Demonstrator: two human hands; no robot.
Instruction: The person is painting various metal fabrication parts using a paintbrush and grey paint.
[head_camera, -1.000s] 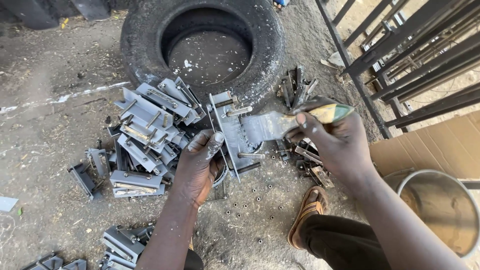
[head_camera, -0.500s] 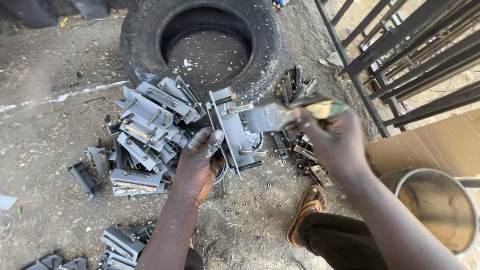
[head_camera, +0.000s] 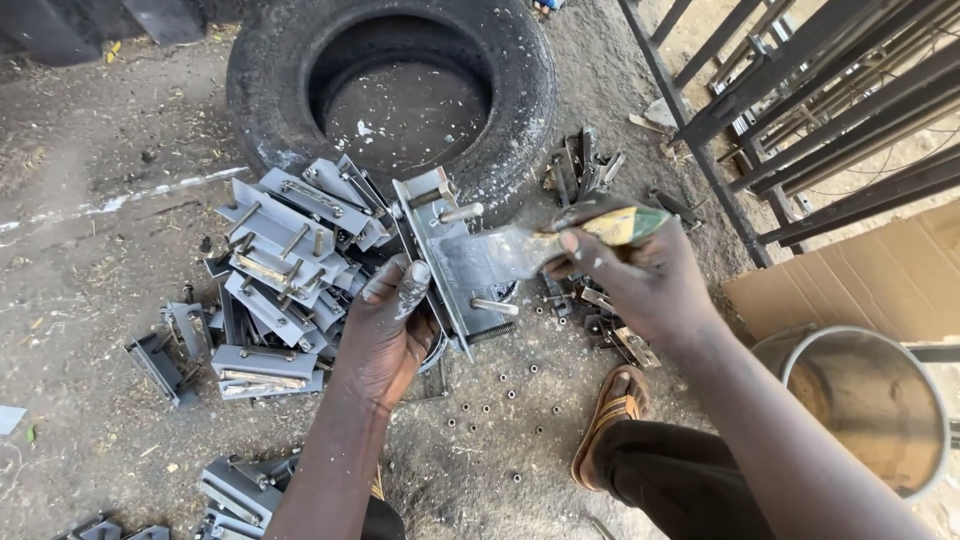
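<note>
Painting step: left hand (head_camera: 385, 330) grips the metal bracket (head_camera: 445, 255) tilted over the ground, just before the tyre (head_camera: 520, 110). Right hand (head_camera: 640, 275) clasps the brush (head_camera: 530, 250), bristles on the plate. Next: even strokes along its length.

- Your left hand (head_camera: 385, 330): pale grey paint smears on the fingers.
- Bracket (head_camera: 450, 260) you're steadying: flat grey, wet sheen.
- Paintbrush (head_camera: 545, 245) in your right hand (head_camera: 640, 275): grey-loaded bristles, yellow-green handle.
- Stacked brackets (head_camera: 285, 265): matching grey.
- Tyre (head_camera: 395, 85): black, dusted white.
- Sandal (head_camera: 610, 420): orange-brown.
- Bucket (head_camera: 870, 405): silvery rim, rusty-tan inside.
- Cardboard (head_camera: 880, 275): plain tan.
</note>
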